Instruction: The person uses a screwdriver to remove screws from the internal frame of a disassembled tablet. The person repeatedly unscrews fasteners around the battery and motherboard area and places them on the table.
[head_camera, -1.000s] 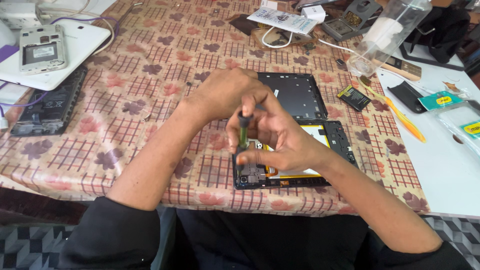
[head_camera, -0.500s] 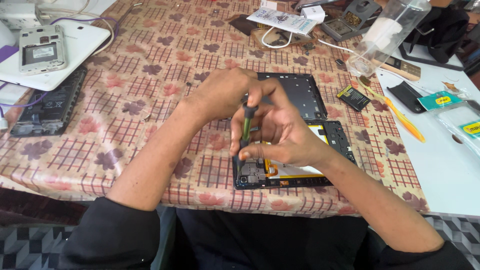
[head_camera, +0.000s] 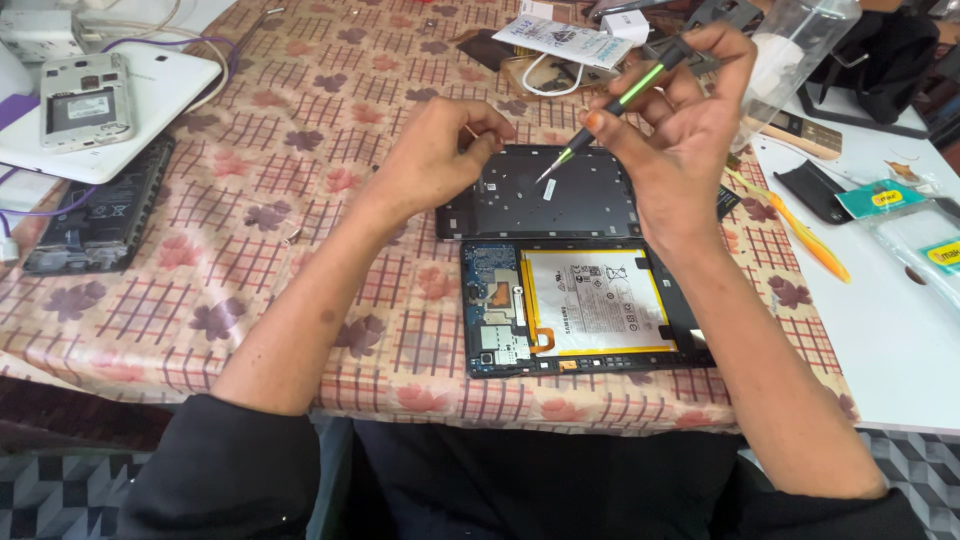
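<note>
Right hand (head_camera: 690, 130) pinches the green-striped screwdriver (head_camera: 610, 105), tip hanging over the black back cover (head_camera: 590, 205) at frame centre. Left hand (head_camera: 435, 155) fingers curled together, contents unclear. Opened tablet (head_camera: 580, 310) sits below, near the table edge (head_camera: 520, 405). Best kept lifting straight up; cluttered to the right.

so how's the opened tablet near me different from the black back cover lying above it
The opened tablet shows a white battery and blue circuit board; the back cover is plain dark inside. The tablet lies bare, while the left hand rests on the cover's edge and the screwdriver tip hovers above it. Both lie flat on the checked tablecloth.
</note>
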